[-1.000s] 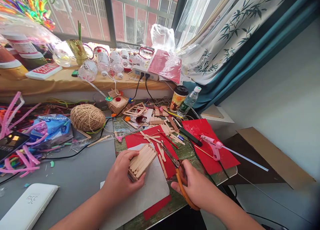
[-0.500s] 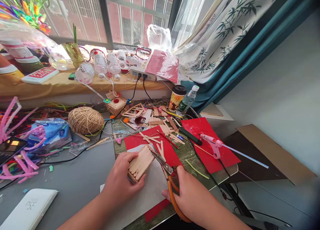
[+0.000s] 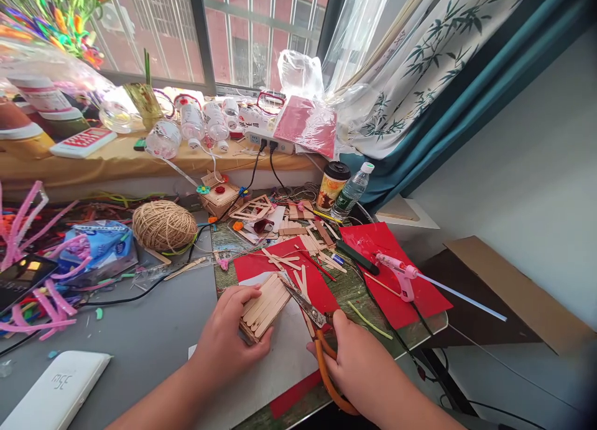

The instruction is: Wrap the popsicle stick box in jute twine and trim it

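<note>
My left hand (image 3: 237,330) grips a small box made of wooden craft sticks (image 3: 267,305), its flat slatted face turned up and tilted. My right hand (image 3: 354,355) is closed round the orange handles of a pair of scissors (image 3: 310,308). The blades point up and left, their tips at the far right corner of the box; I cannot tell whether they cut into a stick. Under the box lies a white sheet (image 3: 280,368), partly over a red sheet (image 3: 321,290). Loose craft sticks (image 3: 282,260) are scattered just beyond the box.
To the right a pink glue gun (image 3: 402,271) lies on another red sheet (image 3: 436,299). Behind stand a paper cup (image 3: 332,186) and a water bottle (image 3: 353,192). A twine ball (image 3: 164,224), a blue packet (image 3: 100,246) and a white power bank (image 3: 56,389) are on the left.
The whole view has shifted slightly, so most things appear a little further right. Both hands keep their holds, and the scissors stay at the box's corner.
</note>
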A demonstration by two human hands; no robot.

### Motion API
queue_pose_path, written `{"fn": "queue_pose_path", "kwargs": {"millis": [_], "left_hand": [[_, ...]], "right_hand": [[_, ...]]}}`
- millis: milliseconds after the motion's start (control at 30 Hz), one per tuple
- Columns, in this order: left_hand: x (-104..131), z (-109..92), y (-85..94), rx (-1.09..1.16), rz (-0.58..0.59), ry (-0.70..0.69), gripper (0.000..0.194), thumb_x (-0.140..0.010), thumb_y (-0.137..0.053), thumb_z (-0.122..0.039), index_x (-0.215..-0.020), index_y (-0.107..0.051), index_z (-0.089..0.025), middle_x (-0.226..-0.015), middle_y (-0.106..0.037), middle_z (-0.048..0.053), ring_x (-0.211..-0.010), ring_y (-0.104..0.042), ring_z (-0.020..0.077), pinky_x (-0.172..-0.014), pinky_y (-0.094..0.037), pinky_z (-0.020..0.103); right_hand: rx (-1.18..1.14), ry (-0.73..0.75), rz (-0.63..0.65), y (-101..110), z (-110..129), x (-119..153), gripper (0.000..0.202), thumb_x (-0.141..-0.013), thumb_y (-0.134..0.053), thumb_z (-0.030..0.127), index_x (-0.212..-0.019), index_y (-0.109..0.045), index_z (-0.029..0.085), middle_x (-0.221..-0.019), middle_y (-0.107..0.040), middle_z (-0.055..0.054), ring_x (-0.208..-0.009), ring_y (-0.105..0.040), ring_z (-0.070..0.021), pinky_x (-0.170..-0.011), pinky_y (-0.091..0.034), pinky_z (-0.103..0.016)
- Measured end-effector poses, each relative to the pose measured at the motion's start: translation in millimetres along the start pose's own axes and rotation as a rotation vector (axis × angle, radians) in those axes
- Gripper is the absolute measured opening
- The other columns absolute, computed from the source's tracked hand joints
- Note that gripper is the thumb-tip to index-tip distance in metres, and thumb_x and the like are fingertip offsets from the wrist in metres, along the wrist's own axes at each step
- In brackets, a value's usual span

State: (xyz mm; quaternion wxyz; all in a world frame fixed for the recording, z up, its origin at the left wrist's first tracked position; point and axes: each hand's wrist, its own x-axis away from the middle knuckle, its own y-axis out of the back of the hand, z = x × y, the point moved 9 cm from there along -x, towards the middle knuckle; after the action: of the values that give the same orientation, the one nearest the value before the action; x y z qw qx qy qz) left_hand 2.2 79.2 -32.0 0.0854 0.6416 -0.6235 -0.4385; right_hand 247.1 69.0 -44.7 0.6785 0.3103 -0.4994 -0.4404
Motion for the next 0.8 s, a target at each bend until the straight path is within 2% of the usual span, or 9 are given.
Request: {"fn": "queue_pose_path", "kwargs": {"millis": [267, 367, 433, 567, 667, 800], "left_hand": [[2, 2, -1.8, 0.004, 0.013, 0.025, 0.056, -0.082, -0.074, -0.026, -0.132, -0.05, -0.027, -0.126, -0.067, 0.011, -0.118, -0.067, 0.03, -0.098, -0.06, 0.044], [2, 5, -2.8, 0.006, 0.025, 0.041, 0.057, -0.081, -0.074, -0.026, -0.133, -0.05, -0.027, -0.127, -0.067, 0.011, -0.118, -0.067, 0.0307, -0.097, -0.06, 0.044], [3, 6, -3.1, 0.01, 0.029, 0.047, 0.058, -0.081, -0.075, -0.027, -0.133, -0.051, -0.027, -0.128, -0.067, 0.012, -0.117, -0.067, 0.0311, -0.097, -0.06, 0.044], [3, 7, -2.6, 0.029, 0.022, 0.052, 0.057, -0.081, -0.075, -0.027, -0.133, -0.051, -0.027, -0.127, -0.066, 0.013, -0.116, -0.068, 0.0314, -0.096, -0.061, 0.045], [5, 10, -2.0, 0.054, 0.007, 0.053, 0.055, -0.082, -0.075, -0.028, -0.132, -0.051, -0.027, -0.127, -0.067, 0.012, -0.116, -0.069, 0.0309, -0.096, -0.061, 0.045], [7, 25, 1.6, 0.176, -0.033, 0.136, 0.05, -0.086, -0.072, -0.029, -0.131, -0.05, -0.028, -0.133, -0.067, 0.013, -0.122, -0.07, 0.0309, -0.099, -0.061, 0.047]], "right_hand": [[0.134, 0.008, -0.024, 14, -8, -8, 0.021, -0.101, -0.064, 0.04, -0.095, -0.053, 0.024, -0.092, -0.078, -0.012, -0.085, -0.076, -0.0312, -0.063, -0.037, -0.031], [-0.016, 0.004, -0.067, 21, -22, -14, 0.029, -0.099, -0.064, 0.047, -0.086, -0.051, 0.025, -0.084, -0.075, -0.006, -0.075, -0.071, -0.0257, -0.061, -0.038, -0.03], [-0.175, 0.025, -0.092, 25, -31, -19, 0.031, -0.097, -0.065, 0.05, -0.084, -0.052, 0.026, -0.082, -0.072, -0.003, -0.072, -0.066, -0.0219, -0.062, -0.043, -0.029], [-0.33, 0.124, -0.163, 31, -38, -24, 0.025, -0.091, -0.072, 0.044, -0.084, -0.058, 0.024, -0.09, -0.068, -0.004, -0.08, -0.064, -0.0215, -0.073, -0.053, -0.031], [-0.35, 0.131, -0.107, 22, -40, -23, 0.026, -0.092, -0.071, 0.044, -0.085, -0.057, 0.024, -0.093, -0.066, -0.004, -0.081, -0.063, -0.021, -0.075, -0.054, -0.032], [-0.405, 0.177, 0.008, 7, -31, -20, 0.034, -0.097, -0.067, 0.054, -0.099, -0.057, 0.022, -0.103, -0.066, -0.004, -0.092, -0.064, -0.022, -0.085, -0.054, -0.033]]}}
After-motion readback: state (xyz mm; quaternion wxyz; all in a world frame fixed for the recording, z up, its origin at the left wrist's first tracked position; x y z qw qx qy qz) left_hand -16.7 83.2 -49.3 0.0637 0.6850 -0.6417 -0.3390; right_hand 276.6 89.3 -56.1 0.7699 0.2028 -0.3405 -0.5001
